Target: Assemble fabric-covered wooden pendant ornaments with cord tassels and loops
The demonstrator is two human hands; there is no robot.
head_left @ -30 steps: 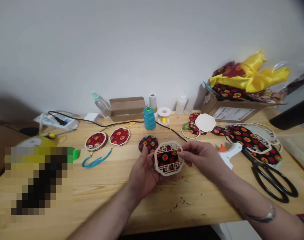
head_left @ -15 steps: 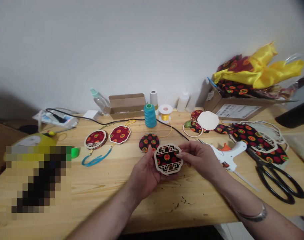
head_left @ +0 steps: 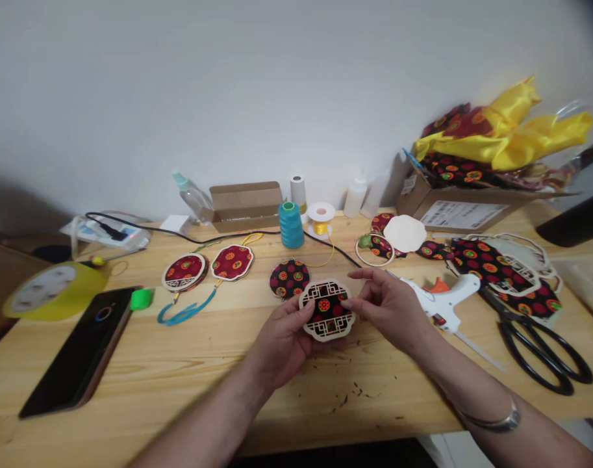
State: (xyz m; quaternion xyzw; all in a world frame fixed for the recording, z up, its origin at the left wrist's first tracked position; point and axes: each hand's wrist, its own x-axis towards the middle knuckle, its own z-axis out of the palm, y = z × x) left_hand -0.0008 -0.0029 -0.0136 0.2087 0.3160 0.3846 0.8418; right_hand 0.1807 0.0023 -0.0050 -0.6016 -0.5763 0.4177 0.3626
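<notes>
Both my hands hold a small wooden lattice frame [head_left: 327,309] backed with black fabric printed with red and orange flowers. My left hand [head_left: 281,341] cups it from below and the left, thumb on its rim. From the right, my right hand [head_left: 391,305] pinches its edge with thumb and fingertips. The piece hangs just above the wooden table [head_left: 189,370], near the middle. A round black flowered fabric disc [head_left: 289,279] lies just behind it.
Two finished red ornaments [head_left: 208,268] with a blue cord lie at left, beside a phone [head_left: 79,354] and a yellow tape roll [head_left: 52,290]. A teal thread spool [head_left: 291,225], a white glue gun [head_left: 445,302], black scissors [head_left: 540,344] and a cardboard box of fabric [head_left: 471,195] stand behind and right.
The view shifted slightly. The framed piece sank a little toward the table and my right fingers slid along its right edge. My left hand kept its hold.
</notes>
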